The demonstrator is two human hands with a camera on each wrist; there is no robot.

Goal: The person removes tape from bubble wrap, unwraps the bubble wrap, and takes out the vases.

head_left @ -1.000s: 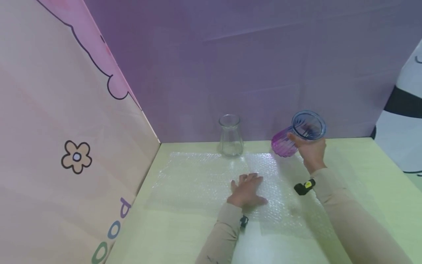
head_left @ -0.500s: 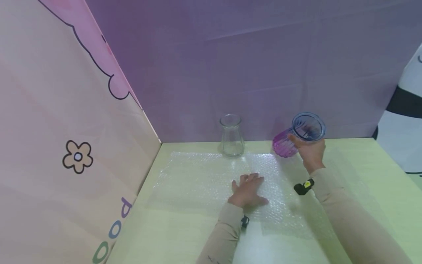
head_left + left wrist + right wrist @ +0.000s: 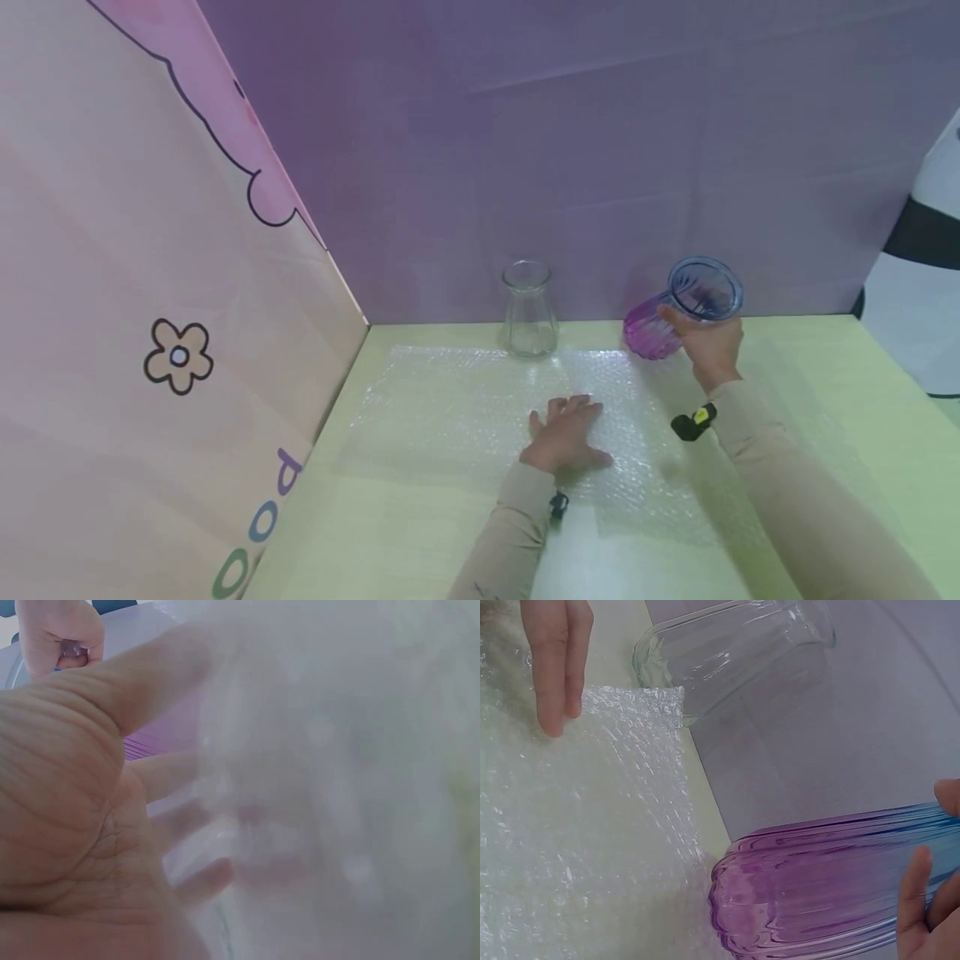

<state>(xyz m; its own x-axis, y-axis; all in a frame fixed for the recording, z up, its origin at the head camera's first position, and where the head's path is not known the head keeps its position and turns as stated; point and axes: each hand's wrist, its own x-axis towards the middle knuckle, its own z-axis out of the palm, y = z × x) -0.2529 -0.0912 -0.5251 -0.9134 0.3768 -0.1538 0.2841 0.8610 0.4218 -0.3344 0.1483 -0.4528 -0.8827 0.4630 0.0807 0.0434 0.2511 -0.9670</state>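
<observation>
My right hand (image 3: 708, 346) grips a fluted glass vase (image 3: 651, 332) by its blue neck; the body fades to purple toward the base. The vase tilts, its mouth facing up toward the head camera. In the right wrist view its scalloped purple base (image 3: 739, 900) is beside the edge of the bubble wrap (image 3: 592, 825). My left hand (image 3: 564, 435) lies over the middle of the bubble wrap (image 3: 442, 400), fingers spread. In the left wrist view, blurred translucent wrap veils those fingertips. Behind the wrap, a clear glass vase (image 3: 529, 321) stands upright.
The pale yellow-green table (image 3: 390, 533) meets a purple backdrop (image 3: 585, 167) at its far edge, just behind both vases. A printed panel (image 3: 90, 250) with a flower stands along the left side. At the far right is a black-and-white printed figure (image 3: 918, 292).
</observation>
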